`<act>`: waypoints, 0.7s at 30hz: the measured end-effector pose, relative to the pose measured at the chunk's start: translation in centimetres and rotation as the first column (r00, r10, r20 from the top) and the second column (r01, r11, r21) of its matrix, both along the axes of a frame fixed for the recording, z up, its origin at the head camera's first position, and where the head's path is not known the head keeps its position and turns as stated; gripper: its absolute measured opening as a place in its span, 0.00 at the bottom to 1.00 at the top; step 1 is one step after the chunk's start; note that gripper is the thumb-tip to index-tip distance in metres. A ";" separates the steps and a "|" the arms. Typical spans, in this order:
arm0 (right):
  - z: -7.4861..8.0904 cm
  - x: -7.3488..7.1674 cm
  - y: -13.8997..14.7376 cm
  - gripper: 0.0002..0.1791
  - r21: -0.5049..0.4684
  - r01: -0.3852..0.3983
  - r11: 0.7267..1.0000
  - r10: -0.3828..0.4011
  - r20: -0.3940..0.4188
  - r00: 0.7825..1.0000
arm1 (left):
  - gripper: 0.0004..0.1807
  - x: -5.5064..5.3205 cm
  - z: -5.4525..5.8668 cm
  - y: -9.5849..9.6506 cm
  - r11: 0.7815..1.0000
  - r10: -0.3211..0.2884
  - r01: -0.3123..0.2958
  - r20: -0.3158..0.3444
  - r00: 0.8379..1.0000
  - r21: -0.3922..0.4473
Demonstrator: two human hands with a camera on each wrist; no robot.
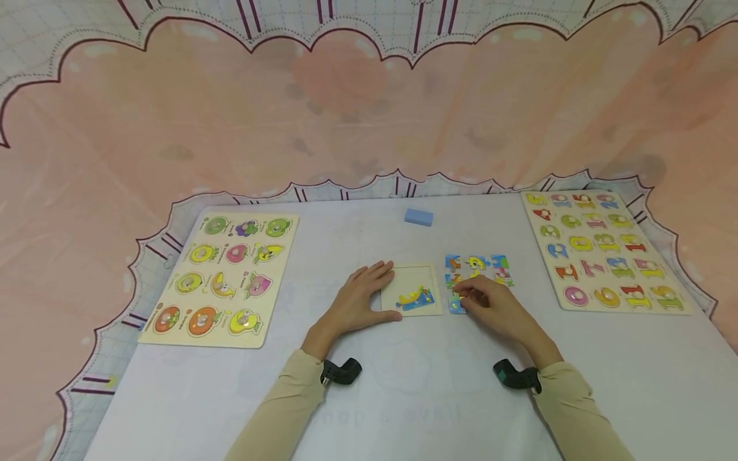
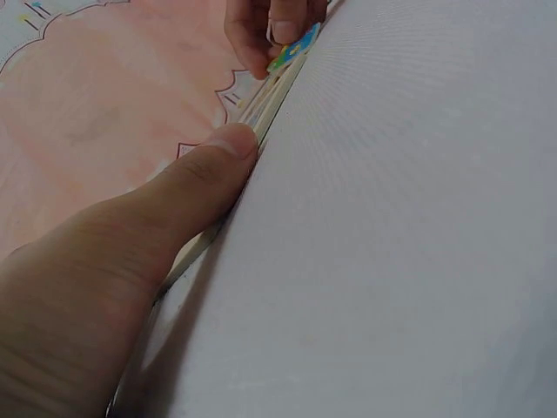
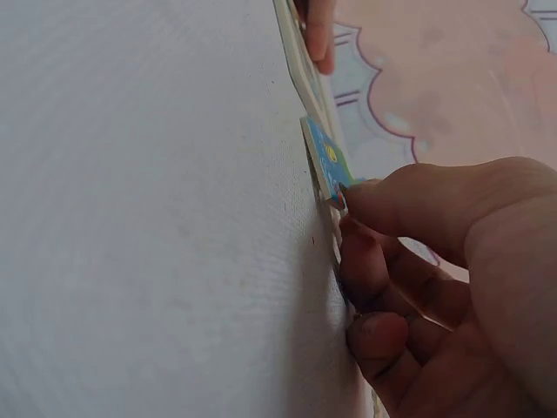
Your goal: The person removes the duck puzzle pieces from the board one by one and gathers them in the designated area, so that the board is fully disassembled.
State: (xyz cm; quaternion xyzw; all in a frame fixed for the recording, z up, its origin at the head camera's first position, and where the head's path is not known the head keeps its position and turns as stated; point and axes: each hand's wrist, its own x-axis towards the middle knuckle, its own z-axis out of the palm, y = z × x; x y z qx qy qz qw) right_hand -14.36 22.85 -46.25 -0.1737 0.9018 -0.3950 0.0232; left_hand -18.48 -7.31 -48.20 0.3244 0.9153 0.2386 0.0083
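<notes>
Puzzle piece (image 3: 324, 161) is pinched in the thumb and fingers of the right hand (image 1: 500, 312), just beside the square tray (image 1: 412, 278). The left hand (image 1: 356, 301) lies loose, its straight fingers touching the tray's other side. Yellow and blue bits (image 1: 416, 299) lie inside the tray. More pieces (image 1: 476, 263) lie by the right hand, and a blue block (image 1: 418, 218) lies farther back.

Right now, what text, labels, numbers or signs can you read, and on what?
"0": pink ring-shaped piece, number board.
"11", probably: red piece, same board; its other numerals are too blurred to quote with certainty.
Fruit board: tiny print by the fruits, too small to read.
Tabletop: faint lettering near the front, possibly "Have a", reversed or inverted.
Puzzle tray, loose puzzle pieces: none legible.
</notes>
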 end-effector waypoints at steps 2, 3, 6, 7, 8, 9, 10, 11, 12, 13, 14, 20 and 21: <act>0.0 -0.1 0.0 0.13 0.005 -0.003 1.000 0.003 0.010 1.000 | 0.49 0.0 0.0 -0.1 1.000 0.000 0.000 0.000 1.000 0.002; 0.0 -0.1 0.0 0.13 0.007 -0.005 1.000 0.005 0.011 1.000 | 0.49 0.0 0.0 -0.1 1.000 0.000 0.000 0.000 1.000 0.002; -0.1 -0.2 -0.1 0.12 0.029 -0.001 1.000 0.001 0.017 1.000 | 0.49 0.0 0.0 -0.1 1.000 -0.002 0.002 -0.002 1.000 0.007; -0.1 -0.3 -0.1 0.11 0.038 0.000 0.999 -0.001 0.017 1.000 | 0.49 0.0 0.0 -0.1 1.000 -0.001 0.001 -0.003 1.000 0.007; -0.2 -0.3 -0.1 0.11 0.046 0.001 0.999 -0.001 0.016 1.000 | 0.49 0.0 0.0 -0.1 1.000 -0.001 0.001 -0.003 1.000 0.006; -0.2 -0.4 -0.1 0.11 0.052 0.001 0.999 -0.002 0.015 1.000 | 0.49 0.0 0.0 -0.1 1.000 -0.001 0.001 -0.003 1.000 0.005; -0.2 -0.4 -0.1 0.11 0.058 0.003 0.998 -0.003 0.016 1.000 | 0.49 0.0 0.0 -0.1 1.000 0.000 0.000 -0.003 1.000 0.005; -0.2 -0.4 -0.1 0.11 0.059 0.003 0.998 -0.004 0.016 1.000 | 0.49 -0.1 0.0 0.0 1.000 0.000 0.000 -0.002 1.000 0.003; -0.2 -0.4 -0.1 0.11 0.057 0.004 0.998 -0.005 0.016 1.000 | 0.49 0.0 0.0 0.0 1.000 0.000 0.000 -0.001 1.000 0.004; -0.2 -0.3 -0.1 0.11 0.051 0.005 0.999 -0.006 0.016 1.000 | 0.49 0.0 0.0 0.0 1.000 -0.001 0.001 0.000 1.000 0.003; -0.2 -0.3 -0.1 0.11 0.045 0.007 0.999 -0.008 0.015 1.000 | 0.49 0.0 0.0 0.0 1.000 -0.001 0.001 0.001 1.000 0.002; -0.2 -0.2 -0.2 0.15 -0.011 0.028 1.000 -0.028 -0.002 1.000 | 0.49 0.1 0.2 -0.1 1.000 -0.006 0.006 0.003 1.000 0.011; -0.1 -0.2 -0.3 0.15 -0.020 0.028 0.999 -0.028 -0.004 1.000 | 0.49 0.1 0.2 -0.1 1.000 -0.007 0.006 0.002 1.000 0.014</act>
